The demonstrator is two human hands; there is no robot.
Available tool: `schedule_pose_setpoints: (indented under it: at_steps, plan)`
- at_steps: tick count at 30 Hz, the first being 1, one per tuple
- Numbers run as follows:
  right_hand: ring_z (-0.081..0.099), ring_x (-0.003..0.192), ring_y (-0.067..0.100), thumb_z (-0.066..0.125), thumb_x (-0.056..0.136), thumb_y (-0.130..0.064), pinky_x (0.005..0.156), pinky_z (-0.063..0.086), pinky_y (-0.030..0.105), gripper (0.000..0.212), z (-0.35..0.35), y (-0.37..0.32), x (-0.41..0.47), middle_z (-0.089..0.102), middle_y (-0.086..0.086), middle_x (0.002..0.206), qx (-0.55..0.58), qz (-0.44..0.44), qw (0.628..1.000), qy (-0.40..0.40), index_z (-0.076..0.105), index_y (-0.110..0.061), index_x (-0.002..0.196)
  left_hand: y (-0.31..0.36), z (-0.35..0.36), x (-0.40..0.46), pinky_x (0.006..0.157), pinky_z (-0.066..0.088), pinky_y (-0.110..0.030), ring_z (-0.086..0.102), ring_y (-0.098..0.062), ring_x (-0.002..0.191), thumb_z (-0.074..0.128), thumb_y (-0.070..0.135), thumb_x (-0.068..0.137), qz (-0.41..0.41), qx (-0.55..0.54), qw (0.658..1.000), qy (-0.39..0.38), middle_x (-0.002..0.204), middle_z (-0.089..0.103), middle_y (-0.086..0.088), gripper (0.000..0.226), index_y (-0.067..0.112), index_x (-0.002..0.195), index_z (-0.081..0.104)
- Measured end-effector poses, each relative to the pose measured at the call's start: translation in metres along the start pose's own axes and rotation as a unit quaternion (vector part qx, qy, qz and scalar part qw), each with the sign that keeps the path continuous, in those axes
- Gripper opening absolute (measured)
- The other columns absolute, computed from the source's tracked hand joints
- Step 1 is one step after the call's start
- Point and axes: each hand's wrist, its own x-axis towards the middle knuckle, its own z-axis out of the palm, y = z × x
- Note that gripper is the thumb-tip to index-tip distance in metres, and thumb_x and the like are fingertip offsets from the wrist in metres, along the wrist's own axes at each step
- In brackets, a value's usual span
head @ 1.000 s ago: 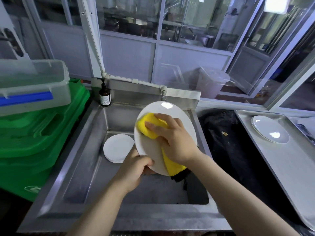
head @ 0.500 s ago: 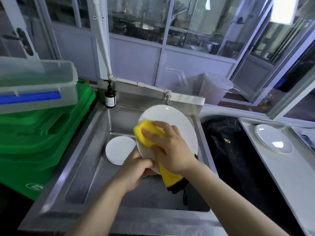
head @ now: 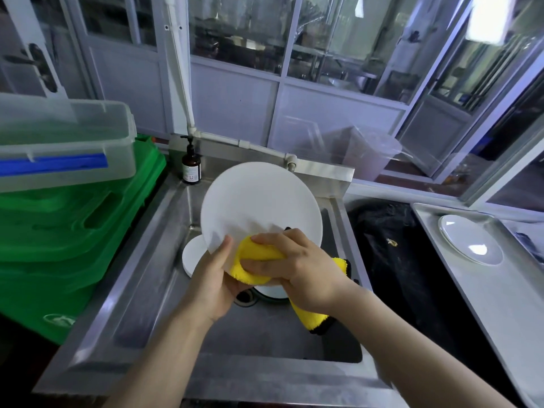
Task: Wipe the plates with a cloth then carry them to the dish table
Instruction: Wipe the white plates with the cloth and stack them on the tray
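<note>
Where the head view looks down, a stainless steel sink (head: 141,293) fills the middle, set against a wall of pale panels and glass panes (head: 235,33) with a white pipe (head: 188,113) running down to a tap (head: 291,164) at the sink's back edge. One brown pump bottle (head: 191,166) stands at the back left corner of the sink. To the left sit stacked green crates (head: 73,225) with one clear plastic box (head: 64,142) on top, a blue strip along its front. To the right of the sink lies something black (head: 394,254), and beyond it a steel counter (head: 485,304) along the right edge.

White plates: three can be counted plainly. One large plate (head: 259,207) is held tilted above the basin; the left hand (head: 215,278) grips its lower left rim, thumb on the face. The right hand (head: 297,269) clutches the single yellow cloth (head: 256,260) and presses it on the plate's lower edge, a black-trimmed tail of the cloth hanging below the wrist. A second plate (head: 191,257) lies in the basin, partly hidden behind the left hand. A third plate (head: 471,242) rests on the counter near its back edge. A bit of white shows under the hands; I cannot tell whether it is another plate
</note>
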Motion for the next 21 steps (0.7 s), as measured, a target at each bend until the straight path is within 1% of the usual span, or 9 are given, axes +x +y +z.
schedule_pose_setpoints:
  at_steps: [2,4,7,10,13,15,17,19,21]
  plan:
    - [0.052,0.095,0.040,0.055,0.079,0.002,0.077,0.052,0.046,0.053,0.003,0.006,-0.008,0.056,0.004,0.133,-0.010,0.006,1.000,0.010,0.069,-0.033,0.115,-0.001,-0.001,-0.001,0.058,0.057,-0.035,0.072,-0.023,0.090,0.044,0.030,0.096,0.022,-0.006,0.999,0.023,0.105,0.074,-0.009,0.032,0.014,0.116,0.064]
    - [0.053,0.096,0.041,0.051,0.073,0.007,0.079,0.052,0.046,0.059,0.005,0.013,-0.017,0.056,0.004,0.133,-0.007,0.027,0.999,0.019,0.070,-0.032,0.114,0.000,0.001,-0.002,0.056,0.057,-0.035,0.072,-0.022,0.087,0.046,0.022,0.096,0.044,-0.007,0.998,0.040,0.102,0.075,-0.006,0.026,0.018,0.116,0.062]
    - [0.055,0.095,0.040,0.050,0.072,0.006,0.082,0.051,0.043,0.059,0.004,0.024,-0.028,0.058,0.004,0.130,-0.014,0.057,0.997,0.043,0.072,-0.031,0.112,-0.001,0.002,-0.004,0.061,0.058,-0.037,0.072,-0.022,0.094,0.059,0.021,0.085,0.059,0.003,0.998,0.031,0.107,0.074,-0.003,0.031,0.023,0.116,0.062]
    - [0.055,0.093,0.040,0.056,0.074,0.008,0.082,0.051,0.044,0.056,0.001,0.039,-0.035,0.060,0.006,0.128,-0.032,0.113,0.989,0.089,0.072,-0.029,0.112,-0.004,0.002,-0.006,0.062,0.060,-0.038,0.072,-0.016,0.092,0.056,0.023,0.079,0.072,0.038,0.996,0.035,0.103,0.075,0.004,0.029,0.030,0.104,0.069]
    - [0.052,0.097,0.042,0.054,0.081,0.003,0.083,0.050,0.047,0.051,-0.003,0.052,-0.032,0.057,0.006,0.133,-0.055,0.181,0.973,0.133,0.070,-0.029,0.116,-0.010,0.004,-0.010,0.068,0.061,-0.036,0.071,-0.011,0.091,0.056,0.020,0.078,0.075,0.081,0.994,0.023,0.100,0.075,0.010,0.031,0.040,0.094,0.073]
    - [0.046,0.106,0.040,0.057,0.085,0.000,0.090,0.044,0.041,0.049,-0.002,0.055,-0.027,0.052,0.004,0.138,-0.053,0.227,0.959,0.160,0.067,-0.032,0.121,-0.014,0.008,-0.013,0.077,0.058,-0.037,0.070,-0.011,0.097,0.056,0.021,0.078,0.073,0.122,0.990,0.008,0.103,0.074,0.011,0.033,0.045,0.094,0.073]
    - [0.040,0.112,0.034,0.057,0.086,-0.002,0.092,0.032,0.031,0.051,0.002,0.052,-0.021,0.046,0.002,0.142,-0.022,0.273,0.942,0.196,0.063,-0.034,0.125,-0.018,0.011,-0.015,0.086,0.053,-0.038,0.067,-0.010,0.104,0.056,0.025,0.078,0.081,0.180,0.980,0.001,0.108,0.072,0.013,0.032,0.045,0.098,0.071]
    - [0.035,0.116,0.028,0.056,0.085,-0.002,0.093,0.024,0.026,0.055,0.008,0.045,-0.015,0.040,-0.001,0.146,0.033,0.318,0.921,0.223,0.060,-0.036,0.128,-0.019,0.015,-0.017,0.086,0.051,-0.031,0.065,-0.005,0.105,0.054,0.028,0.079,0.091,0.236,0.968,-0.008,0.109,0.071,0.017,0.032,0.040,0.106,0.065]
    - [0.034,0.121,0.027,0.055,0.086,-0.003,0.096,0.021,0.023,0.057,0.013,0.038,-0.009,0.035,-0.001,0.149,0.087,0.350,0.904,0.230,0.056,-0.036,0.132,-0.019,0.018,-0.019,0.087,0.050,-0.024,0.062,0.001,0.105,0.052,0.030,0.079,0.107,0.289,0.951,-0.004,0.109,0.070,0.019,0.034,0.038,0.110,0.059]
